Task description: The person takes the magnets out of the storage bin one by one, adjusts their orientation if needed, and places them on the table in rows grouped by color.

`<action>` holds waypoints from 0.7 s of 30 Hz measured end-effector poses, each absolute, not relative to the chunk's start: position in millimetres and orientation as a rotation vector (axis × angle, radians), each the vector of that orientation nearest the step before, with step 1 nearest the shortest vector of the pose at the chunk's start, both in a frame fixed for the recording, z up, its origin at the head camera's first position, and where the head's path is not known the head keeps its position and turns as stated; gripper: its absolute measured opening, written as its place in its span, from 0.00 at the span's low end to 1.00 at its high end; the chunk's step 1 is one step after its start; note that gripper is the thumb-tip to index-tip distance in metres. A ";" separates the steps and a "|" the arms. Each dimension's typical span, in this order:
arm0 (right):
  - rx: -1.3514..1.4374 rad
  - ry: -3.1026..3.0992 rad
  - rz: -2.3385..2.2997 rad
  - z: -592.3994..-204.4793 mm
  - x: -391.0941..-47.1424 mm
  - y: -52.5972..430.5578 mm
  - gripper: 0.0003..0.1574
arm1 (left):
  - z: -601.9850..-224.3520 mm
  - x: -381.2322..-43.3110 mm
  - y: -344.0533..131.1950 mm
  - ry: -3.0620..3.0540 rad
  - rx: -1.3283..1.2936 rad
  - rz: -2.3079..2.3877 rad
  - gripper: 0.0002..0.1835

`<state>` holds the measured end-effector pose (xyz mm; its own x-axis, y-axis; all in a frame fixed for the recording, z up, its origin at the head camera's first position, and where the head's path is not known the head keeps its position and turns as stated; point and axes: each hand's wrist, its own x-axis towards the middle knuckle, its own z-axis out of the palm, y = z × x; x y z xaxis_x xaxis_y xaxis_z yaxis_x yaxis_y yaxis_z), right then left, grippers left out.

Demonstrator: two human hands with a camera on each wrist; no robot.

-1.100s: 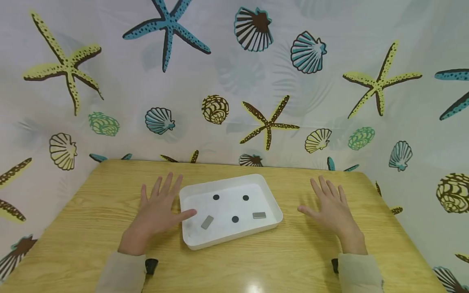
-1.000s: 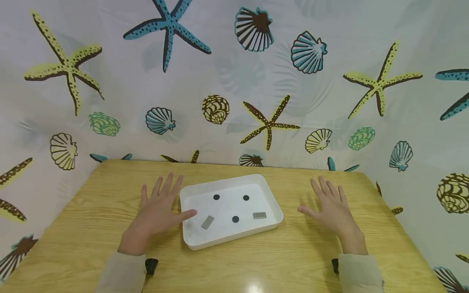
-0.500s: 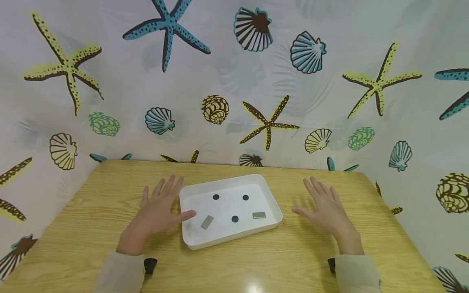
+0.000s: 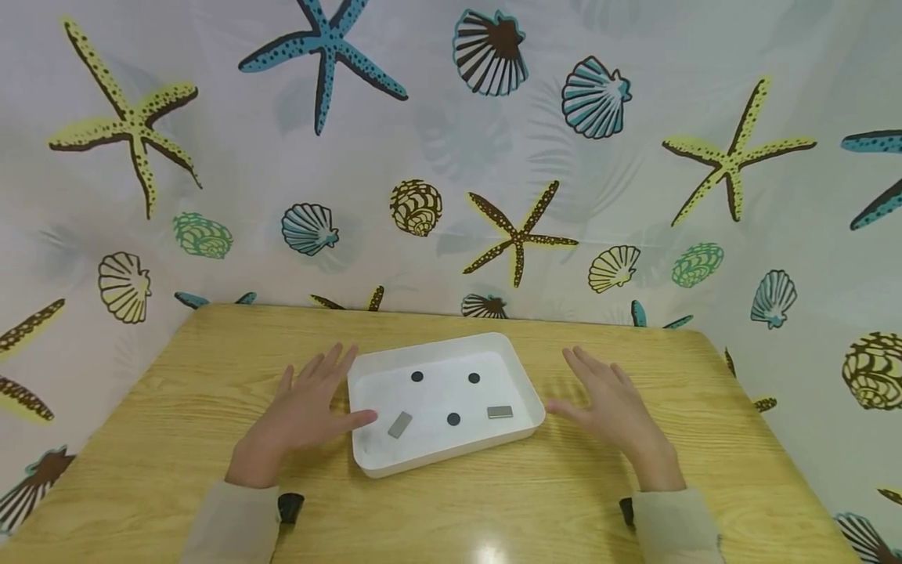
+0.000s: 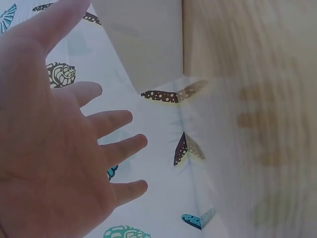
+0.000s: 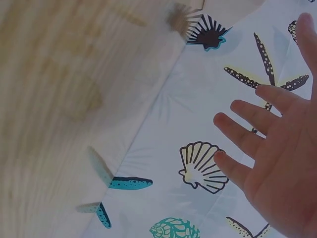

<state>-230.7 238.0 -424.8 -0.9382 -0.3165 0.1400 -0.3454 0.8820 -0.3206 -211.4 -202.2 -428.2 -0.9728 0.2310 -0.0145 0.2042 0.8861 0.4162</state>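
Note:
A shallow white tray (image 4: 451,454) sits slightly askew on the wooden table. Inside it lie three small black discs, one of them a front disc (image 4: 454,419), and two grey rectangular pieces: a left piece (image 4: 399,424) and a right piece (image 4: 499,411). My left hand (image 4: 303,411) hovers at the tray's left side with fingers spread, its thumb overlapping the rim in the head view. Just off the tray's right side is my right hand (image 4: 611,403), its fingers straight and its thumb pointing to the rim. Both palms (image 5: 54,163) hold nothing.
The wooden table (image 4: 451,517) runs back to a white curtain (image 4: 395,157) printed with starfish and shells, which also encloses both sides. A dark strap piece shows below each wrist, such as the left strap piece (image 4: 290,507).
My right hand has moved left, closer to the tray, and its fingers have drawn nearer together. The left hand has turned and lowered slightly. The tray and its contents stay put.

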 end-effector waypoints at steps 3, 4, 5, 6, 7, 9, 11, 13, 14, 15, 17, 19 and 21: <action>0.543 -2.963 0.529 -424.9 -230.2 234.1 0.56 | -426.5 -211.0 -201.7 2.976 0.344 0.636 0.58; 0.551 -2.964 0.527 -425.1 -230.2 233.2 0.56 | -426.3 -211.0 -201.8 2.974 0.346 0.630 0.58; 0.556 -2.966 0.533 -425.5 -230.2 232.5 0.56 | -426.4 -211.2 -202.1 2.973 0.348 0.626 0.58; 0.562 -2.967 0.538 -425.9 -230.3 231.9 0.56 | -426.8 -211.2 -202.7 2.971 0.354 0.624 0.58; 0.568 -2.969 0.542 -426.4 -230.3 231.3 0.56 | -427.2 -211.3 -203.4 2.967 0.359 0.624 0.58; 0.578 -2.975 0.556 -427.1 -230.0 230.0 0.56 | -428.8 -211.7 -204.9 2.965 0.369 0.617 0.58; 0.588 -2.985 0.574 -427.6 -229.6 228.5 0.55 | -429.8 -211.6 -206.1 2.956 0.374 0.619 0.58; 0.603 -2.993 0.581 -428.1 -229.4 226.9 0.54 | -430.4 -211.2 -206.9 2.939 0.374 0.633 0.59; 0.611 -2.997 0.588 -428.3 -229.3 226.1 0.53 | -430.3 -211.0 -207.0 2.929 0.370 0.641 0.59; 0.619 -3.003 0.595 -428.5 -229.2 225.4 0.53 | -429.9 -210.6 -207.0 2.917 0.366 0.649 0.59; 0.634 -3.019 0.605 -428.9 -229.1 224.0 0.52 | -429.1 -210.0 -206.9 2.897 0.363 0.662 0.60; 0.643 -3.037 0.622 -428.5 -229.0 222.3 0.51 | -428.2 -209.6 -206.8 2.884 0.365 0.665 0.60; 0.661 -3.051 0.636 -428.2 -228.9 220.8 0.50 | -427.9 -209.5 -207.4 2.877 0.372 0.662 0.61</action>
